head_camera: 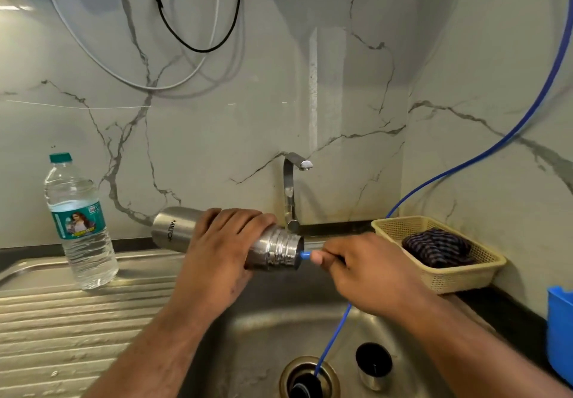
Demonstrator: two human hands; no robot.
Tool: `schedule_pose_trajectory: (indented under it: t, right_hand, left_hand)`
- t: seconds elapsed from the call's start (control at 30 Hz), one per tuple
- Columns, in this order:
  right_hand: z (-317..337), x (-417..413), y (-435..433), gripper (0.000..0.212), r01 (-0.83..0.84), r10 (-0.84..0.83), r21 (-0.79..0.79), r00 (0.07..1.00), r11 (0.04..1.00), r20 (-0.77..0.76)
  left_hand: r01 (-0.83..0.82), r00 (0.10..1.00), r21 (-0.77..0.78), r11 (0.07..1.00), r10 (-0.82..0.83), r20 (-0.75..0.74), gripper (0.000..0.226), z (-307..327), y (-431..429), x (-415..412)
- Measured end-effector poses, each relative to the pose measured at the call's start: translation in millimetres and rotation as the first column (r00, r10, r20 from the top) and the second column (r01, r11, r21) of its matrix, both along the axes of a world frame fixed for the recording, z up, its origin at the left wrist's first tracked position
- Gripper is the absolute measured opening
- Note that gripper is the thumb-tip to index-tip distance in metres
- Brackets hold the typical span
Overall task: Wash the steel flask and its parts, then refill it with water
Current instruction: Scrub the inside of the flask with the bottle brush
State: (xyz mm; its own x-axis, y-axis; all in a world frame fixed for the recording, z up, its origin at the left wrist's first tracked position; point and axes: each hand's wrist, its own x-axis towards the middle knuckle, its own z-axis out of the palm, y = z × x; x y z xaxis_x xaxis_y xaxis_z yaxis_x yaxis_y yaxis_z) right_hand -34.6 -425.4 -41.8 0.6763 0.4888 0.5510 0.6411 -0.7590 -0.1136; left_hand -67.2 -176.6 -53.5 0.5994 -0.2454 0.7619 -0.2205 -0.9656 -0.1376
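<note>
A: Flask position?
B: The steel flask (173, 227) is held over the sink (263, 320), lying near horizontal. Its long axis runs left to right: base to the left, threaded mouth to the right. The mouth end appears a little lower.
A: Held by?
B: By the left hand (223, 242). The fingers are wrapped over the body just behind the threads, closed firmly round it. The base end is left bare.
A: Other side?
B: The right hand (369, 270) is curled, with the blue tube (305, 255) pinched between thumb and fingers. The tube tip is seen right at the mouth rim, pointed left along the flask axis. Whether it is inside the mouth or just short of it cannot be told.
A: Key relation?
B: The mouth lies directly left of the tube tip, and tip and axis are roughly in line. The right hand is the nearer one to the mouth. A straight push leftward is judged enough to feed the tip in. No re-aim of the flask seems needed.
A: Water?
B: None can be made out. The tap (291, 193) behind the flask is not seen running.
A: Risk?
B: If the mouth is tipped down, water is likely to be spilled back into the basin. That is fine for a rinse, not for a refill.
A: Parts?
B: A steel cap (373, 365) is seen standing in the basin, open side up, just beside the drain (308, 366). A stretch of the tube hangs from under the right hand toward that drain.
</note>
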Motion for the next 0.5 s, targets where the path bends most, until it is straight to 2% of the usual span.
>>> schedule_pose_trajectory:
  t: [0.03,0.1,0.2,0.3,0.4,0.5]
  right_hand:
    - [-1,2,-1,0.045,0.016,-0.016,0.013,1.000,1.000,0.014]
    - [2,7,-9,0.047,0.030,-0.037,0.040,0.978,0.999,0.204]
    - [3,12,-17,0.045,0.055,-0.065,0.034,0.886,0.998,0.459]
    - [4,16,-23,0.036,0.075,-0.053,-0.007,0.757,0.997,0.652]
    - [8,17,-29,0.030,0.054,-0.022,-0.019,0.667,0.998,0.745]
    - [6,12,-24,0.028,0.017,-0.034,0.031,0.689,0.999,0.724]
  left_hand:
    - [0.006,1.000,-0.006,1.000,-0.006,-0.019,0.090,-1,-2,1]
    - [-0.008,0.999,-0.018,1.000,0.007,-0.037,0.094,-2,-2,3]
    - [0.048,0.994,-0.037,0.998,-0.051,-0.101,0.093,0,-3,2]
    - [0.156,0.955,-0.195,0.968,-0.198,-0.219,0.085,9,-1,-3]
    - [0.149,0.959,-0.310,0.939,-0.213,-0.185,0.080,16,7,-7]
    - [0.048,0.972,-0.280,0.959,-0.109,-0.206,0.091,17,15,-8]
